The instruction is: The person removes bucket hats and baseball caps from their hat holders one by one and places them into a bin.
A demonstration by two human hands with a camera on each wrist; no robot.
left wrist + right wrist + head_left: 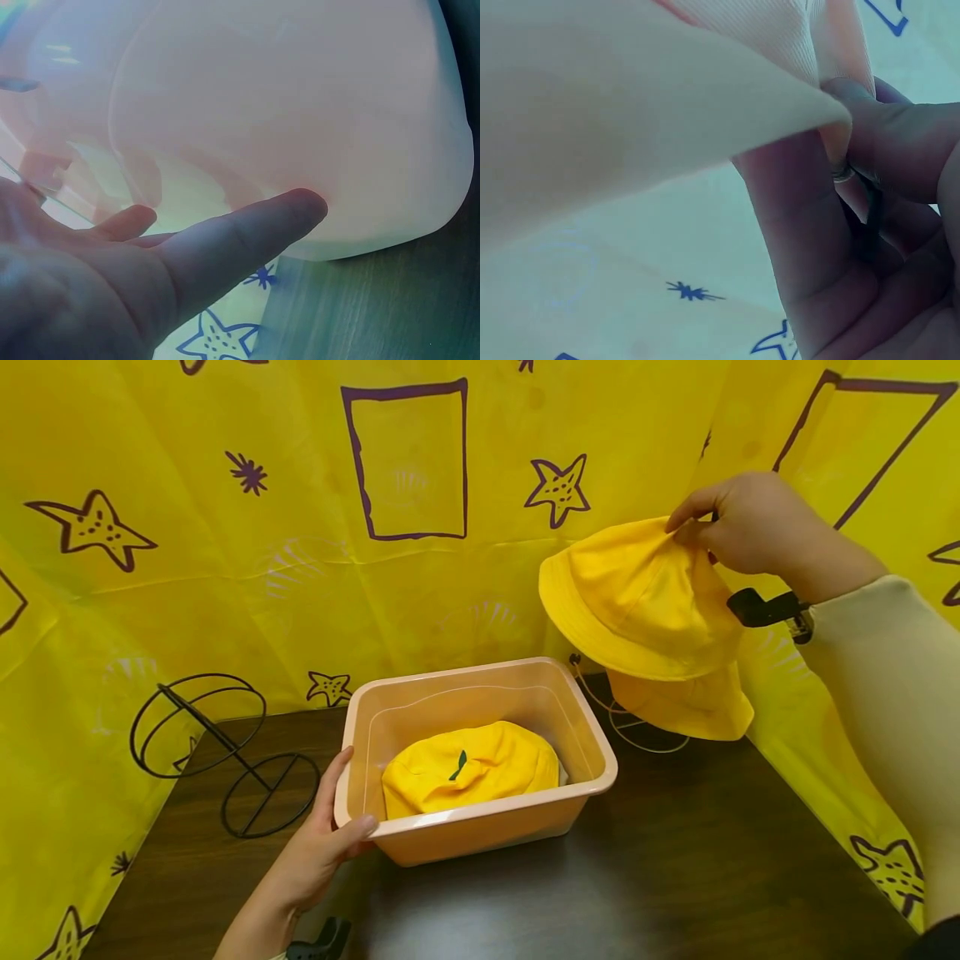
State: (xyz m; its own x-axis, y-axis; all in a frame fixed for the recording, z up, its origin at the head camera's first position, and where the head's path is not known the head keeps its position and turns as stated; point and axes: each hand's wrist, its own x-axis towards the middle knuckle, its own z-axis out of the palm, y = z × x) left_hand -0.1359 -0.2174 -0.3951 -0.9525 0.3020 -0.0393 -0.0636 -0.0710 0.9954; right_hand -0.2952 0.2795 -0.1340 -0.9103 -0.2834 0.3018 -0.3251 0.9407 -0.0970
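My left hand [322, 847] grips the near left corner of a peach plastic basin [480, 843], thumb over the rim and fingers along the side. In the left wrist view, a straight finger [247, 229] lies against the pale basin wall [337, 112]. Inside the basin is a yellow hat [487, 768] with a small green leaf on top. Up at the right, my right hand [757, 522] pinches the top of a yellow bucket hat [637, 602], brim hanging down. Below that brim shows more yellow cloth with a flared edge. The right wrist view shows fingers [795, 210] pinching cloth [667, 112].
A black wire stand [262, 785] with round hoops is at the left on the dark wooden table [675, 877]. Another wire stand [648, 739] stands behind the basin on the right, partly hidden by the hat. Yellow patterned sheeting [405, 602] closes off the back and sides.
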